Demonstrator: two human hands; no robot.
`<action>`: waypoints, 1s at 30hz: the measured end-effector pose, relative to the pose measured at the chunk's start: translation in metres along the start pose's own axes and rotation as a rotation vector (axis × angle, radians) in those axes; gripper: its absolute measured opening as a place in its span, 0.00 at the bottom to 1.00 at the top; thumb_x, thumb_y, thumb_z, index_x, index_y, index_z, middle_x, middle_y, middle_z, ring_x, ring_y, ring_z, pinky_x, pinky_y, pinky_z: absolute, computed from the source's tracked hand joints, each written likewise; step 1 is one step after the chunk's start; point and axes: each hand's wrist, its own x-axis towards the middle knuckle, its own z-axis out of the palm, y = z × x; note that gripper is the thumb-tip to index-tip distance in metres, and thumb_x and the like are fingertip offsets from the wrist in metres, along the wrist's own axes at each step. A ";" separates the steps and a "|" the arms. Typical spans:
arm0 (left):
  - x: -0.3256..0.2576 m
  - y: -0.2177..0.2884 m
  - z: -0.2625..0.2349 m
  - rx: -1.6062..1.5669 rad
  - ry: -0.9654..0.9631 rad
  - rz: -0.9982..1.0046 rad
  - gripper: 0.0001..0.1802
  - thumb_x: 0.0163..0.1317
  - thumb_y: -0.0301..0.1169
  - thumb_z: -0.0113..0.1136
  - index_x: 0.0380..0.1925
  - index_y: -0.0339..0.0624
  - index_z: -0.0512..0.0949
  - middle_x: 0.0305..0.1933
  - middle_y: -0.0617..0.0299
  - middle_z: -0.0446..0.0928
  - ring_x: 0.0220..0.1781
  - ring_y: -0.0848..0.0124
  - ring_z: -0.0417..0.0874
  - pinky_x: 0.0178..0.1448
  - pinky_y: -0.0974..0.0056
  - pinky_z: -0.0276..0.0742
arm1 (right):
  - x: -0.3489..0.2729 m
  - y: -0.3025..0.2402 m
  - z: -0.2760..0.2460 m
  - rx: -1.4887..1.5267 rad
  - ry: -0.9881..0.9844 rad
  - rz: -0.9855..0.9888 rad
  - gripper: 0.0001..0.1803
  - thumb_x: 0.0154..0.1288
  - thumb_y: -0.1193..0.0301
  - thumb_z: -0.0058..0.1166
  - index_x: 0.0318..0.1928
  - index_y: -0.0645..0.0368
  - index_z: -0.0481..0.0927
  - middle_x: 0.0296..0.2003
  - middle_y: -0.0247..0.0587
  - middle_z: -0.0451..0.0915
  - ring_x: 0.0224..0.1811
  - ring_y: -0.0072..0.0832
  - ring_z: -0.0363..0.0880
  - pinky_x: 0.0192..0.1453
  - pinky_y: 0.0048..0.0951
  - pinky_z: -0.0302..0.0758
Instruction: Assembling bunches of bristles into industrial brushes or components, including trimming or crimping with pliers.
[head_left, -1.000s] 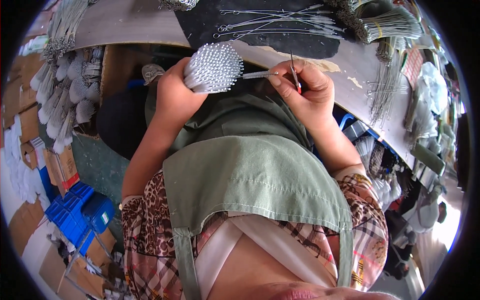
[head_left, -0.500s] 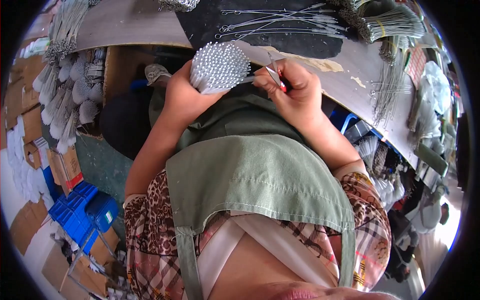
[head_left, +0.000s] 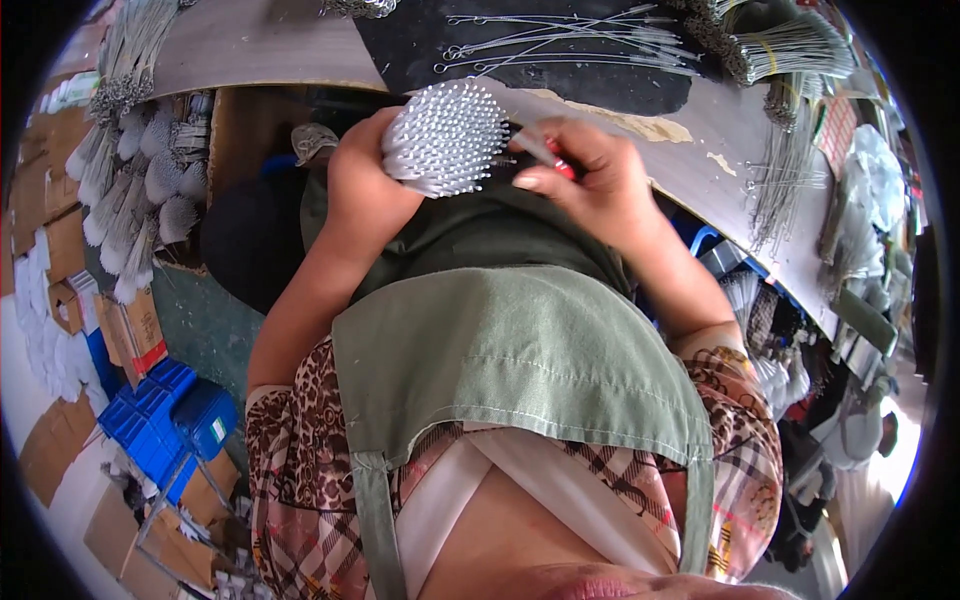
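Note:
A thick bundle of thin white bristle brushes [head_left: 447, 140] sits in my left hand [head_left: 372, 170], whose fingers wrap round it from the left. Its many rounded tips face up toward me. To the right, my right hand [head_left: 600, 180] is closed on a small red-handled cutting tool [head_left: 562, 168]. Its metal blade is blurred and points at the bundle's right side. I cannot make out whether it is a knife or scissors. The right thumb stretches toward the bundle, a little apart from it. Both hands are above my lap, over a green apron [head_left: 520, 340].
Loose wire-handled brushes [head_left: 570, 45] lie on a black mat on the bench [head_left: 270, 45] ahead. Tied brush bundles [head_left: 790, 55] are at the far right; more brushes [head_left: 140, 190] hang at the left. A blue plastic stool [head_left: 150, 420] and cardboard boxes [head_left: 130, 335] stand lower left.
My right thumb and fingertips have come off the strand they pinched at the bundle's right side. The blade has swung toward the bundle, which has shifted slightly right and tilted.

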 end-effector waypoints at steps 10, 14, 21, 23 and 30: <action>0.007 0.020 -0.012 0.352 0.093 0.310 0.17 0.40 0.25 0.65 0.35 0.41 0.76 0.35 0.55 0.78 0.39 0.55 0.78 0.47 0.56 0.72 | -0.001 -0.029 -0.061 -0.335 -0.408 0.095 0.17 0.66 0.61 0.50 0.42 0.64 0.77 0.27 0.54 0.76 0.29 0.47 0.75 0.35 0.34 0.71; 0.007 0.020 -0.013 0.406 0.103 0.411 0.17 0.41 0.24 0.64 0.36 0.40 0.76 0.36 0.56 0.79 0.40 0.55 0.78 0.49 0.56 0.72 | 0.000 -0.033 -0.058 -0.372 -0.415 0.087 0.13 0.66 0.64 0.50 0.38 0.63 0.79 0.24 0.52 0.76 0.26 0.45 0.74 0.32 0.34 0.70; 0.006 0.023 -0.016 0.443 0.096 0.476 0.19 0.40 0.24 0.63 0.38 0.39 0.76 0.37 0.55 0.78 0.41 0.54 0.78 0.49 0.56 0.72 | 0.001 -0.027 -0.050 -0.363 -0.422 0.037 0.13 0.65 0.63 0.50 0.35 0.59 0.80 0.26 0.48 0.78 0.28 0.45 0.76 0.32 0.37 0.72; 0.005 0.023 -0.017 0.449 0.089 0.472 0.20 0.40 0.24 0.63 0.38 0.39 0.76 0.38 0.55 0.78 0.41 0.54 0.78 0.49 0.56 0.72 | 0.000 -0.027 -0.049 -0.366 -0.404 0.032 0.14 0.65 0.60 0.50 0.33 0.57 0.81 0.27 0.47 0.79 0.30 0.46 0.77 0.34 0.40 0.74; 0.004 0.019 -0.017 0.448 0.096 0.514 0.21 0.39 0.23 0.63 0.39 0.39 0.75 0.38 0.55 0.78 0.41 0.54 0.78 0.49 0.55 0.71 | 0.001 -0.023 -0.048 -0.312 -0.459 0.044 0.12 0.65 0.65 0.50 0.35 0.62 0.79 0.26 0.48 0.77 0.28 0.45 0.75 0.32 0.34 0.71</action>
